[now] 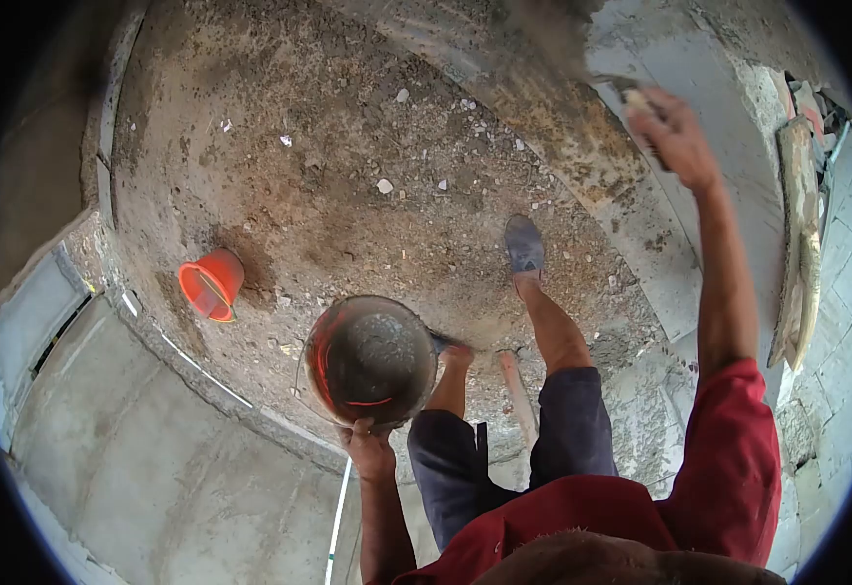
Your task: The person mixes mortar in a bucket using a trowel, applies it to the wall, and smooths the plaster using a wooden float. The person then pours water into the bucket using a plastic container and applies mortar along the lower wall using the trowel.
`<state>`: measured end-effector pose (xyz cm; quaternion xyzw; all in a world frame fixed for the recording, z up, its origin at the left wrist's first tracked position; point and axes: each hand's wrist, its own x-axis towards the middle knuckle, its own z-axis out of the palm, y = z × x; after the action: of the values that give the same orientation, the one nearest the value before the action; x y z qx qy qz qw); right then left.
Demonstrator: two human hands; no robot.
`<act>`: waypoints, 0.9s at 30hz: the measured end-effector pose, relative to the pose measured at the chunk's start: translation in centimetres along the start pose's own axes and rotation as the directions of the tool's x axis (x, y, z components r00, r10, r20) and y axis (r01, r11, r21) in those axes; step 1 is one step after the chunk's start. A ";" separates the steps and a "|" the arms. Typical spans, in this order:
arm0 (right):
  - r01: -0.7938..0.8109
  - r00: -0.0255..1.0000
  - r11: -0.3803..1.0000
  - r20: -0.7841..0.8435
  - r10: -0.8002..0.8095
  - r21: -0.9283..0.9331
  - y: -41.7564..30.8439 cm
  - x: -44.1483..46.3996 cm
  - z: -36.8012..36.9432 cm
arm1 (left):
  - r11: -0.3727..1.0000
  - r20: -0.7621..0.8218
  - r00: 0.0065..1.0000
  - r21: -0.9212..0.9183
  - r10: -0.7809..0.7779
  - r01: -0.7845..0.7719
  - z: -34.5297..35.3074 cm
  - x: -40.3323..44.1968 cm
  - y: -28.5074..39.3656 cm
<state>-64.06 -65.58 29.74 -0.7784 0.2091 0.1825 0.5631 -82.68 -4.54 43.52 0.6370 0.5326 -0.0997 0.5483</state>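
My left hand (369, 448) grips the near rim of a round bucket (372, 361), which is tilted so its grey, wet-looking inside shows. Up at the right, my right hand (673, 136) is closed around the pale handle of a trowel (633, 99). The trowel's blade is blurred and lies near the grey surface of the wall (640, 49). The right arm is stretched out, well apart from the bucket.
An orange bucket (212, 284) stands on the rubble-strewn ground (348, 195) at the left. A long stained board (582, 161) crosses the upper right. A wooden plank (798, 244) stands at the far right. A stick (519, 395) lies between my legs.
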 end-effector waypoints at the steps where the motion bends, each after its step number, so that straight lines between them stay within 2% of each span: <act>1: 0.016 1.000 0.997 -0.022 -0.018 -0.080 -3.9 -2.8 -2.8 | 1.000 0.119 0.993 -0.012 -0.018 0.019 1.4 0.2 0.2; 2: 0.030 0.998 0.985 -0.054 -0.040 -0.167 -6.7 -6.0 -4.3 | 0.999 0.180 0.984 -0.041 -0.006 0.014 3.0 0.5 0.2; 4: 0.042 0.998 0.915 -0.018 -0.054 -0.401 -12.1 -10.9 -2.1 | 0.994 0.286 0.958 -0.105 0.037 -0.007 6.5 -0.1 0.9; 5: 0.156 0.983 0.819 0.003 -0.185 -0.552 -13.3 -12.4 -0.7 | 0.990 0.326 0.942 -0.141 0.073 -0.027 8.5 -0.6 1.5; 6: 0.228 0.971 0.761 0.079 -0.228 -0.608 -15.6 -13.3 0.2 | 0.983 0.365 0.924 -0.177 0.113 -0.051 10.5 -1.1 2.5; 7: 0.233 0.972 0.704 0.153 -0.176 -0.671 -18.2 -13.9 1.0 | 0.975 0.420 0.891 -0.201 0.172 -0.093 12.1 -1.4 3.5; 9: 0.365 0.912 0.472 0.207 -0.353 -0.802 -19.5 -13.0 3.9 | 0.956 0.514 0.812 -0.239 0.275 -0.173 14.7 -2.2 5.7; 11: 0.370 0.862 0.324 0.193 -0.469 -0.871 -20.7 -11.4 6.2 | 0.939 0.511 0.800 -0.292 0.313 -0.181 17.9 -4.8 9.2; 12: 0.367 0.831 0.249 0.196 -0.520 -0.896 -21.1 -10.6 7.2 | 0.918 0.503 0.774 -0.299 0.384 -0.261 19.1 -5.1 10.1; 13: 0.367 0.837 0.183 0.238 -0.494 -0.912 -21.4 -9.9 8.1 | 0.892 0.494 0.745 -0.301 0.448 -0.337 20.0 -5.2 11.0; 15: 0.380 0.844 0.053 0.323 -0.429 -0.923 -21.8 -8.3 10.0 | 0.738 0.487 0.574 -0.270 0.658 -0.618 21.5 -6.3 13.9; 17: 0.371 0.906 0.225 0.298 -0.300 -0.901 -23.5 -6.7 10.2 | 0.739 0.483 0.569 -0.319 0.666 -0.594 21.3 -6.7 16.2; 18: 0.360 0.927 0.308 0.298 -0.229 -0.881 -24.2 -6.6 10.9 | 0.757 0.477 0.596 -0.300 0.646 -0.580 20.3 -6.5 16.6; 20: 0.457 0.888 0.354 0.396 -0.235 -0.816 -24.9 -6.7 14.4 | 0.773 0.466 0.621 -0.300 0.630 -0.559 19.1 -5.7 17.7; 21: 0.491 0.871 0.369 0.432 -0.234 -0.789 -25.1 -6.9 15.9 | 0.738 0.421 0.610 -0.303 0.671 -0.603 18.1 -4.8 17.6; 22: 0.503 0.864 0.451 0.426 -0.268 -0.737 -25.4 -7.9 17.9 | 0.701 0.380 0.592 -0.311 0.710 -0.641 16.6 -3.1 17.1; 24: 0.554 0.830 0.513 0.483 -0.279 -0.656 -25.8 -8.9 22.3 | 0.713 0.318 0.638 -0.331 0.701 -0.618 13.5 -1.4 17.0; 26: 0.571 0.802 0.611 0.529 -0.275 -0.548 -26.0 -10.6 26.7 | 0.797 0.266 0.759 -0.326 0.594 -0.509 9.0 -1.5 17.3; 27: 0.605 0.775 0.652 0.527 -0.350 -0.457 -24.9 -11.4 29.5 | 0.833 0.231 0.813 -0.311 0.534 -0.458 6.7 -1.7 17.4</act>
<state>-61.93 -29.19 46.73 -0.8890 -0.1952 0.2327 0.3425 -66.64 -7.92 52.47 0.6595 0.2621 0.0150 0.7044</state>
